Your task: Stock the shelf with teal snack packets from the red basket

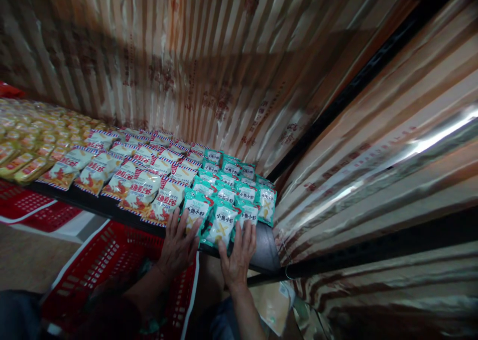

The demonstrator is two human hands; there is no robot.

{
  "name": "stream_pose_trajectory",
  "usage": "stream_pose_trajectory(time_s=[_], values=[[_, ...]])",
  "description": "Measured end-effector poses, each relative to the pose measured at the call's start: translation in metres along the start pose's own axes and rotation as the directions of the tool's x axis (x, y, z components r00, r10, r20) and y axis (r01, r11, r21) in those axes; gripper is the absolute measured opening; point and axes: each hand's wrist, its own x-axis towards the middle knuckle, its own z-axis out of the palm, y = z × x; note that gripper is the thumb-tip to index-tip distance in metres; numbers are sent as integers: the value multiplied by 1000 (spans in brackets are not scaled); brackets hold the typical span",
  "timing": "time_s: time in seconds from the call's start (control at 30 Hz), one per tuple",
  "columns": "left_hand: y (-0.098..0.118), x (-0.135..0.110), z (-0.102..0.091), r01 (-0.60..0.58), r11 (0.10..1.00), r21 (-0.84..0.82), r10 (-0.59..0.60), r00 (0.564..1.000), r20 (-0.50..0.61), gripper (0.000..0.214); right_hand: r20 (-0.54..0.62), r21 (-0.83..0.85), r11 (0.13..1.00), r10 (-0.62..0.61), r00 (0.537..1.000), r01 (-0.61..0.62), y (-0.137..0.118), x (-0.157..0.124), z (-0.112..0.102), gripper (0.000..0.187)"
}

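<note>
Small teal-and-white plastic snack packets (227,195) stood in rows at the right end of a long dark shelf (265,245), in front of brown-striped, shiny sheeting (224,56).

From the left, yellow snacks in clear, glossy wrapping (26,141) lay massed on the shelf, above a red plastic basket (52,220). Next came white-and-orange plastic packets with striped borders (140,190), packed in rows from far to near. Below them was a second red basket with slotted walls and a white rim (112,255).

The left hand (177,248) had its fingers spread, touching the near left teal packet without clamping it. The right hand (239,258) lay with fingers extended against the near right teal packets, its thumb apart from the other fingers, also unclamped.

The lining-up looked well along: teal rows reached from the sheeting almost to the front edge. What seemed left was squaring the nearest packets, which sat slightly askew. A black post (336,111) slanted at the right.
</note>
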Motion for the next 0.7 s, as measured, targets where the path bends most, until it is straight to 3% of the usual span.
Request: stream_pose_trajectory(time_s=[0.27,0.53,0.7], values=[[2,1,-1,-35,999,16,35,999,-3,68,-28,113,994,8,1000,-5,-12,-15,-7,60],[-7,11,-4,-111,993,-29,113,991,75,60,-72,23,997,75,995,-73,-10,-14,-4,59],[-10,9,-4,-116,993,17,115,991,61,59,-22,-56,994,91,996,-92,-10,-14,5,57]])
